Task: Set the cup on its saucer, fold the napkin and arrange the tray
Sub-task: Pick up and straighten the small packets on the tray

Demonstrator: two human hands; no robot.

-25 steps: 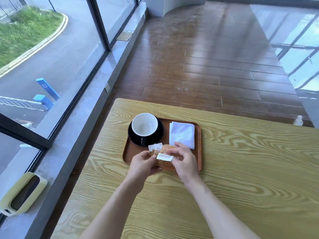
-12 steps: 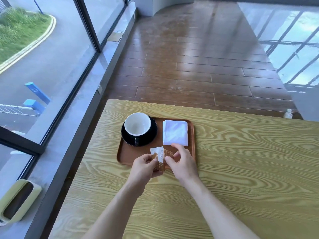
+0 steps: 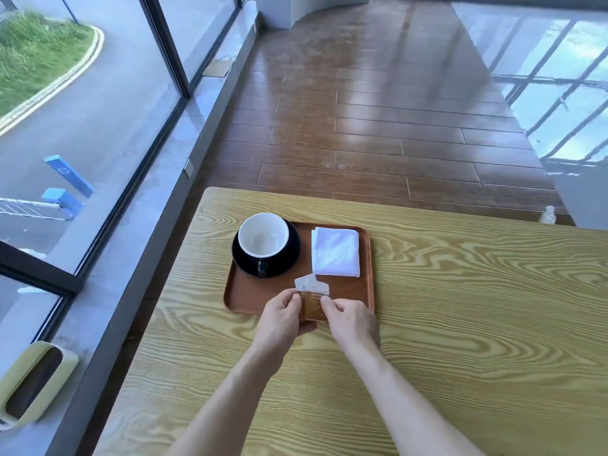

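Head view. A wooden table (image 3: pixel 460 324) w/ yellow-green grain is seen from above; a brown rectangular tray (image 3: pixel 367 291) lies on its far-left part. On the tray's far-left area a black saucer (image 3: pixel 289 258) is set, and a white cup (image 3: pixel 263 234), upright and empty, is seated on it, w/ its dark handle turned toward the near side. On the tray's far-right area a white napkin (image 3: pixel 335 253) lies folded into a rough square, flat, apart from the saucer. At the tray's near edge, approx. centre, small packets (image 3: pixel 312 296) (white and brown; print too small to read) are held between both hands. The left hand (image 3: pixel 279 319) is closed on the packets' left side, thumb and fingertips pinched. The right hand (image 3: pixel 353 319) is closed on their right side in a like pinch. Both forearms are bare and enter from the near edge. To the left, floor-height windows (image 3: pixel 98 110) are shown; beyond the table, a brown plank floor (image 3: pixel 362 126).
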